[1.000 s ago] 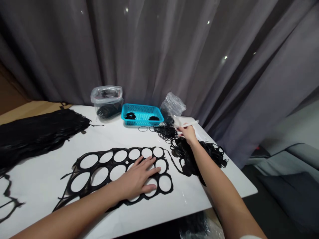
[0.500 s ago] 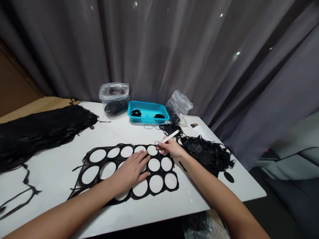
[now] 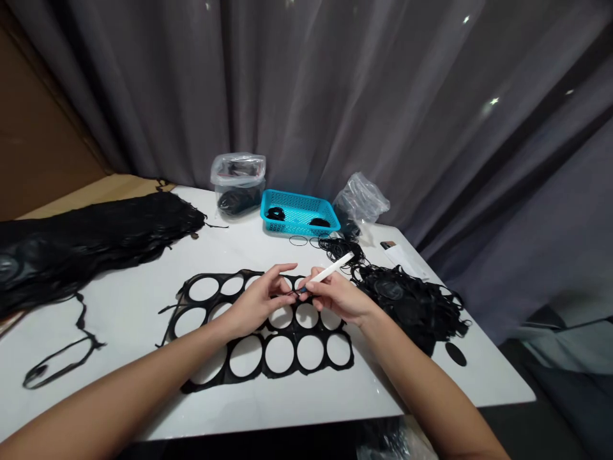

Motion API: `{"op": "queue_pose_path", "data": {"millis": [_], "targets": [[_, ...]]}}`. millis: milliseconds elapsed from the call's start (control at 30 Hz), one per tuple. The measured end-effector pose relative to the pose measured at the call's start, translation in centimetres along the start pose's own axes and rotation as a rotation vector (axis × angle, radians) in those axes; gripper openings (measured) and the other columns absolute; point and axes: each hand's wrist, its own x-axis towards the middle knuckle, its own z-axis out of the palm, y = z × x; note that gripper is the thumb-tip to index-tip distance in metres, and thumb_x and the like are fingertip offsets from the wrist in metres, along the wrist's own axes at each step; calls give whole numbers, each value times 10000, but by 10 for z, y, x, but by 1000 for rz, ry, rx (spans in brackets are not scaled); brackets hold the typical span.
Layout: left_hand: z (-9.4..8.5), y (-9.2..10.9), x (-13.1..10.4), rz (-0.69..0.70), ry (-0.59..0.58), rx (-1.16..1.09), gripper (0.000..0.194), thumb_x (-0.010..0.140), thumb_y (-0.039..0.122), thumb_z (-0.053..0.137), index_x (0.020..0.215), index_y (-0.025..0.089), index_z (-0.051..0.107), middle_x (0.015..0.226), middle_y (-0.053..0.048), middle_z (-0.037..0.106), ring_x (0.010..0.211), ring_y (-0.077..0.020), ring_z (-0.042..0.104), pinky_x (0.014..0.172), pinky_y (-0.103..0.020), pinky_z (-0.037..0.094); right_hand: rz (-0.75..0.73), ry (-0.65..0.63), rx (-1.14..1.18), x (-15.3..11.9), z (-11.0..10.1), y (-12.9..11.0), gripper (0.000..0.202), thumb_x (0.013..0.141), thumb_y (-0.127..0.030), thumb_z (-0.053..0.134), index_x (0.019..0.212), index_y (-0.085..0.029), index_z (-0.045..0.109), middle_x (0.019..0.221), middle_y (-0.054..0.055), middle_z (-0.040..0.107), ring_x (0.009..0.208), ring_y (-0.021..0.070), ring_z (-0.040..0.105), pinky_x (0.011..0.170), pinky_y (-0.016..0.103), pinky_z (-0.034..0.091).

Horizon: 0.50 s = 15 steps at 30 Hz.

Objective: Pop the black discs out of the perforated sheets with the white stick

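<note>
A black sheet with rows of round holes (image 3: pixel 294 333) lies flat on the white table (image 3: pixel 306 406). Over its upper part, my right hand (image 3: pixel 335 295) grips a white pen-like tool (image 3: pixel 332 267), whose dark tip points down to the left. My left hand (image 3: pixel 263 297) is beside that tip, thumb and a finger pinched on something small and dark, too small to make out, with the index finger stretched out. Behind my right hand, thin black rings (image 3: pixel 338 248) lie in a loose heap.
A blue basket (image 3: pixel 301 227) with black rings stands at the back, between a clear tub (image 3: pixel 239 191) and a plastic bag (image 3: pixel 361 199). Black sheets (image 3: pixel 105 236) are piled at left, black scraps (image 3: pixel 412 300) at right, near a black disc (image 3: pixel 455 354).
My left hand has lifted from lying flat on the sheet and come to the tool's tip, its fingers now pinched. The view has shifted, so the table things appear further right.
</note>
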Motion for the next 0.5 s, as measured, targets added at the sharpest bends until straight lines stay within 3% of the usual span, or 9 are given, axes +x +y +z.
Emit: {"op": "queue_pose_path", "data": {"millis": [100,167,233,367,500], "targets": [[-7,-3,4,6,71,-30,530,886,336,645,1359,203,447,837,12,619,839,-167,655,831,-334,509,133,-173,120,-6,-7,2,342,741,-319,829,760,-176,519,967,101,727,708,114,645,463,138,390],[-11,-7,5,38,120,124,470,916,327,586,1344,192,448,859,-6,643,841,-175,668,820,-337,523,180,-237,154,-5,-12,5,366,726,-312,844,760,-179,505,950,114,729,623,86,586,442,143,341],[-10,-11,5,70,136,341,354,952,316,510,1286,199,495,935,-43,674,895,-200,678,837,-364,532,117,-117,170,1,-18,8,368,705,-292,859,738,-180,510,898,84,722,593,69,537,451,152,335],[2,-20,-6,145,33,622,224,930,289,555,1128,220,636,1264,-101,640,1189,-281,597,1020,-452,457,-108,316,-1,17,-32,17,385,664,-339,864,668,-191,509,788,30,699,647,101,554,536,199,402],[16,-32,-18,208,-138,1035,465,918,316,626,1357,187,545,1510,-152,465,1413,-337,405,1155,-530,318,-140,341,-419,16,-38,34,301,754,-386,761,679,-203,536,795,31,714,736,162,612,680,280,451]]}}
